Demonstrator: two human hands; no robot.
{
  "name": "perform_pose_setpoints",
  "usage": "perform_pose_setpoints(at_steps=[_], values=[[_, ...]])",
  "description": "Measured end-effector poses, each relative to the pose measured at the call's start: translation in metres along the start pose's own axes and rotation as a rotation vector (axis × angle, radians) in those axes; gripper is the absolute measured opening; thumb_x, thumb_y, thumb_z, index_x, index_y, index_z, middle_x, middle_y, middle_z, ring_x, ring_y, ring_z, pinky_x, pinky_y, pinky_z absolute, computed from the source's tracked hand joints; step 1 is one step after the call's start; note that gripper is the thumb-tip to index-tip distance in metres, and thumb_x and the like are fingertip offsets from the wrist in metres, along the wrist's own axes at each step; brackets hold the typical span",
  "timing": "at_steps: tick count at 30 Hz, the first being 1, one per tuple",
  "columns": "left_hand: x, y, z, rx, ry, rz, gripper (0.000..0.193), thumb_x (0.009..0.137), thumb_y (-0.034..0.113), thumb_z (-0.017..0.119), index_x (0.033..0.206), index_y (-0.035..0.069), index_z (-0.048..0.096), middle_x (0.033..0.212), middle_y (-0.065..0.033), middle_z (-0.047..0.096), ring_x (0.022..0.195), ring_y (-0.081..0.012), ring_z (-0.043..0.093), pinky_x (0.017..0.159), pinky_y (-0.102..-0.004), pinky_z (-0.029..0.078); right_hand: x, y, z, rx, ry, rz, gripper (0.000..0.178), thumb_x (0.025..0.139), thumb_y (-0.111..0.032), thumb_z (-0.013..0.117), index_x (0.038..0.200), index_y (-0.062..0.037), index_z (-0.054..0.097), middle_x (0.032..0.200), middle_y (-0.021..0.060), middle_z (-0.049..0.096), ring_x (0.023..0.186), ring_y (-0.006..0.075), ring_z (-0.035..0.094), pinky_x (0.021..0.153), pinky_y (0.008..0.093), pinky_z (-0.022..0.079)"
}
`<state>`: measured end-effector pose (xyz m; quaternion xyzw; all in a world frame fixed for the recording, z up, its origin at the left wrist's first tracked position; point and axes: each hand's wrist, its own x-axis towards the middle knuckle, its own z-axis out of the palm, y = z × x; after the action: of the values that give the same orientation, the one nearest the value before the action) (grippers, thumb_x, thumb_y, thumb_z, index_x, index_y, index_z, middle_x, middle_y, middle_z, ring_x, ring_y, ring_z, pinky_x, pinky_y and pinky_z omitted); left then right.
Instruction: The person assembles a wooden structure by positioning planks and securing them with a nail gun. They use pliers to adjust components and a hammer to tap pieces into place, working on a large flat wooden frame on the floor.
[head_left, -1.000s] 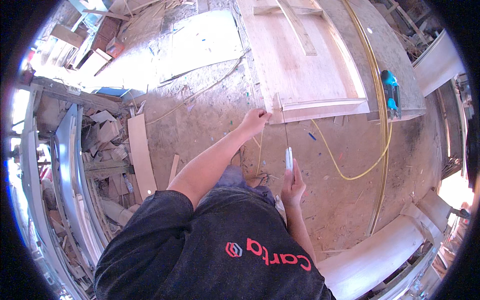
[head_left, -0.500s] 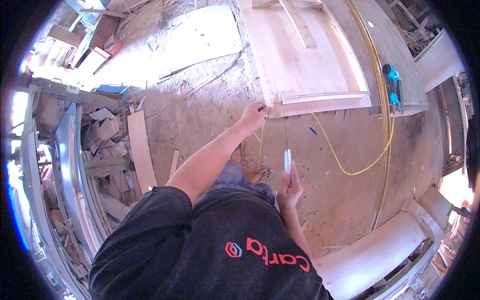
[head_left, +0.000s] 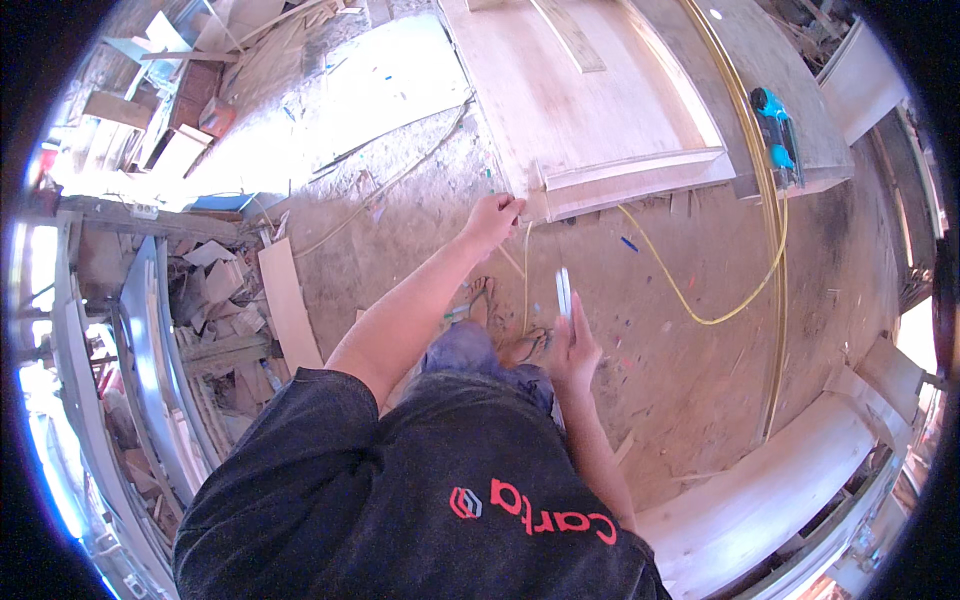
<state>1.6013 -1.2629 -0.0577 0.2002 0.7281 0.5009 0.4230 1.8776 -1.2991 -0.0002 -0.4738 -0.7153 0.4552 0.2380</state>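
My left hand [head_left: 493, 221] is closed in a pinch beside the near left corner of a pale wooden panel [head_left: 560, 125] with raised edge strips. Whatever its fingers hold, if anything, is too small to make out. Lower and to the right, my right hand [head_left: 576, 352] grips a slim, flat, whitish bar [head_left: 564, 292] that points up towards the panel; its kind cannot be told.
A teal and black power tool [head_left: 777, 138] lies on a wooden surface at the right. Beside it runs a long brass-coloured strip [head_left: 745, 100]. A yellow hose [head_left: 690, 308] loops over the floor. Wood scraps [head_left: 220, 285] pile up at the left, near a leaning board [head_left: 290, 305].
The whole view has shifted slightly. My right hand has risen a little with the whitish bar. A thin dark line between bar and panel no longer shows. My left hand stays near the corner.
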Motion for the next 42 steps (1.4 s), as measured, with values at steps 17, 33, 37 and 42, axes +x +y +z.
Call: perform_pose_setpoints(at_steps=[17,33,37,42], values=[[-0.001,0.002,0.001,0.119,0.056,0.090,0.034,0.098,0.028,0.066,0.081,-0.002,0.069,0.066,-0.0062,0.060,0.062,-0.0144,0.052,0.061,-0.0378,0.043,0.040,0.007,0.013,0.090,0.005,-0.005,0.042,0.102,-0.014,0.061,0.141,0.0012,0.059,0.114,0.0254,0.073,0.093,0.0168,0.073,0.077,0.0322,0.056],[-0.004,0.006,0.001,0.103,0.026,0.048,0.033,0.097,0.028,0.067,0.081,-0.002,0.068,0.069,-0.0048,0.062,0.064,-0.0149,0.055,0.060,-0.0364,0.043,-0.009,0.037,-0.025,0.025,0.000,-0.210,0.045,0.102,-0.016,0.060,0.142,0.0031,0.057,0.123,0.0224,0.072,0.101,0.0202,0.072,0.087,0.0326,0.055],[-0.010,0.002,-0.018,0.004,-0.133,0.008,0.027,0.096,0.027,0.068,0.086,0.002,0.070,0.072,-0.0018,0.063,0.067,-0.0119,0.058,0.062,-0.0317,0.045,-0.078,0.058,-0.088,0.016,-0.023,-0.106,0.051,0.099,-0.024,0.061,0.138,0.0085,0.059,0.106,0.0173,0.075,0.090,0.0206,0.072,0.077,0.0327,0.056],[-0.015,-0.104,-0.099,0.181,-0.112,-0.094,0.028,0.092,0.031,0.070,0.084,0.004,0.071,0.074,-0.0020,0.064,0.063,-0.0128,0.059,0.057,-0.0337,0.047,-0.077,0.027,-0.118,0.175,0.303,-0.160,0.060,0.100,-0.035,0.055,0.144,0.0051,0.055,0.066,-0.0007,0.056,0.050,0.0052,0.043,0.049,0.0237,0.033]])
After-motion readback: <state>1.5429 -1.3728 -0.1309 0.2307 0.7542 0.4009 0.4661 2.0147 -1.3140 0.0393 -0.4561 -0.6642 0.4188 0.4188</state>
